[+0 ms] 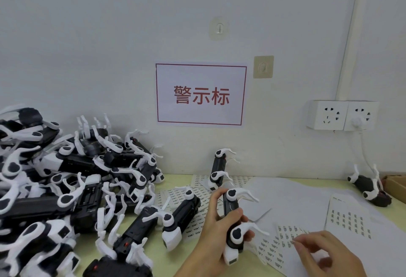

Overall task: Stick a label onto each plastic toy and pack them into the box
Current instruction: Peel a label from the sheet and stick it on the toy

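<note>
My left hand (216, 228) grips a black-and-white plastic toy (232, 221) with white legs, holding it upright above the table. My right hand (325, 254) hovers over a label sheet (283, 239), its fingertips at the small printed labels; whether it pinches one I cannot tell. A big pile of the same toys (66, 184) covers the left of the table. One toy (217, 171) leans against the wall, another (182, 213) lies beside my left hand. A further toy (369, 186) lies at the far right, next to the cardboard box (395, 184).
More label sheets (349, 219) and white backing paper (292, 197) spread across the pale green table (175, 261). A wall sign with red characters (201, 94) hangs ahead. Wall sockets (342, 115) with a white cable sit at the right.
</note>
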A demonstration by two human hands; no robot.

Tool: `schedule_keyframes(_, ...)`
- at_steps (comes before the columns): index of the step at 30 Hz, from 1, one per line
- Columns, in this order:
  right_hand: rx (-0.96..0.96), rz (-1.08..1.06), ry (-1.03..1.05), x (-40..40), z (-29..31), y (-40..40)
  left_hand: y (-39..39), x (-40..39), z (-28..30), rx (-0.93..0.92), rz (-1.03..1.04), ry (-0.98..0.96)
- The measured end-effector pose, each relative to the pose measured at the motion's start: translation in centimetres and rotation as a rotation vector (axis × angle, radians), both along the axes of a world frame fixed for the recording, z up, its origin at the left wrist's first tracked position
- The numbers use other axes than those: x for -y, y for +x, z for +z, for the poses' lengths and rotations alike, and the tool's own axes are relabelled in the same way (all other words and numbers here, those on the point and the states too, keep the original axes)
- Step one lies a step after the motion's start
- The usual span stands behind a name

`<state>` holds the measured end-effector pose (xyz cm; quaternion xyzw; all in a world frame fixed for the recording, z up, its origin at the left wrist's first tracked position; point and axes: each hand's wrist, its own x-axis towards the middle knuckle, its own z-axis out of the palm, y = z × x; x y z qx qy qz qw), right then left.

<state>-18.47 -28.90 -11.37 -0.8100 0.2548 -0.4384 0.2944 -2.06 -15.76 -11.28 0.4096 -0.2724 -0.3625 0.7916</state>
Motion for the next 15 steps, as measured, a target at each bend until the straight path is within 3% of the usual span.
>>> schedule_keyframes(6, 0.052, 0.203, 0.008, -0.5, 3.5, 1.1, 0.1, 0.3, 0.4, 0.016, 0.036, 0.049)
schedule_keyframes(11, -0.057, 0.413, -0.018, -0.7, 8.4, 3.6, -0.2, 0.3, 0.7, 0.06, 0.065, 0.091)
schedule_keyframes(15, -0.141, 0.447, -0.009, -0.6, 10.1, 6.5, -0.3, 0.2, 0.9, 0.121, 0.07, 0.083)
